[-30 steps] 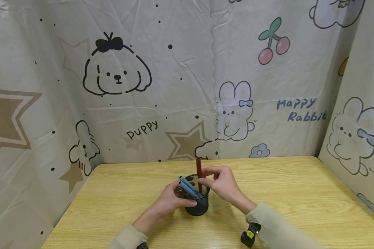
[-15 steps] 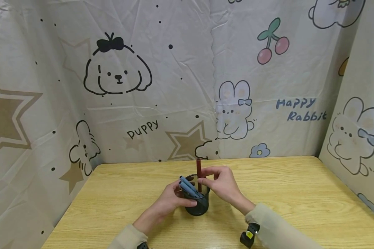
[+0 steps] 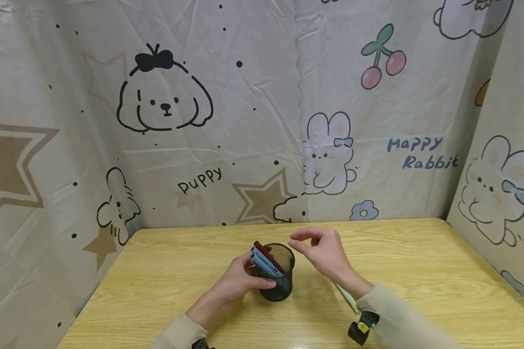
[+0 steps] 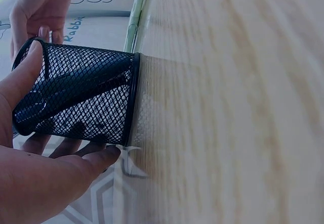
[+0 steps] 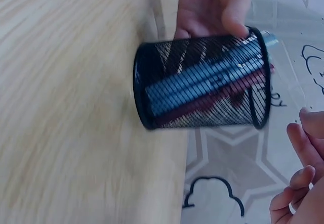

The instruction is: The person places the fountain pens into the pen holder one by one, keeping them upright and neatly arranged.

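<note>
A black mesh pen cup (image 3: pixel 278 281) (image 4: pixel 76 100) (image 5: pixel 202 85) stands near the table's front middle. My left hand (image 3: pixel 244 276) (image 4: pixel 30 148) grips its left side, thumb on the near wall. Blue pens (image 3: pixel 265 263) (image 5: pixel 202 80) and a dark red pen (image 3: pixel 262 249) (image 5: pixel 223 98) lean to the left inside it. My right hand (image 3: pixel 298 240) (image 5: pixel 298 183) hovers just right of the rim, fingers loosely curled and holding nothing. A pale green pen (image 3: pixel 345 294) (image 4: pixel 132 32) lies on the table under my right wrist.
The wooden table (image 3: pixel 419 271) is enclosed by cartoon-printed curtains (image 3: pixel 253 121) at the back and on both sides. A black wrist camera (image 3: pixel 360 330) sits on my right sleeve.
My right hand has let go of the dark red pen, which dropped from upright to leaning left in the cup. The hand drew back to the right and slightly up.
</note>
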Demonstrator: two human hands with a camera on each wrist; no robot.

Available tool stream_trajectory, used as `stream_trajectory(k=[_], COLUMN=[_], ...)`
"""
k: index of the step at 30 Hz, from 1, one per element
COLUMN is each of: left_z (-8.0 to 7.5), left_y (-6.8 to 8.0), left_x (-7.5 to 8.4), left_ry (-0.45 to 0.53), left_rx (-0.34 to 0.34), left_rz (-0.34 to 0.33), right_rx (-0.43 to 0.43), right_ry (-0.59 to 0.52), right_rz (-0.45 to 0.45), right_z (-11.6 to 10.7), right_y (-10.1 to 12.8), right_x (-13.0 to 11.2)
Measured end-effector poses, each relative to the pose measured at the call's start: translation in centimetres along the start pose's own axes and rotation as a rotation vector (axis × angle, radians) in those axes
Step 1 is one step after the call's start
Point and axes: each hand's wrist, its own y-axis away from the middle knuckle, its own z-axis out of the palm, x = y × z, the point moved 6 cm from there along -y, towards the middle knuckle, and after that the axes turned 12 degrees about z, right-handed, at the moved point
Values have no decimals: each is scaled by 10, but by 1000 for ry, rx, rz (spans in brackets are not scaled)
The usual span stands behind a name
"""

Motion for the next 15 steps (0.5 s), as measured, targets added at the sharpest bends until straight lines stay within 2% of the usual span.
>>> stream_trajectory(k=[7, 15], left_z=[0, 1], left_y=[0, -1], left_x=[-1, -1], left_ry=[0, 16], left_rx=[4, -8], left_rz=[1, 18], right_rx=[-26, -34], right_ry=[43, 175], right_rz=[7, 45], right_z=[-30, -69], right_y=[4, 8], right_x=[8, 25])
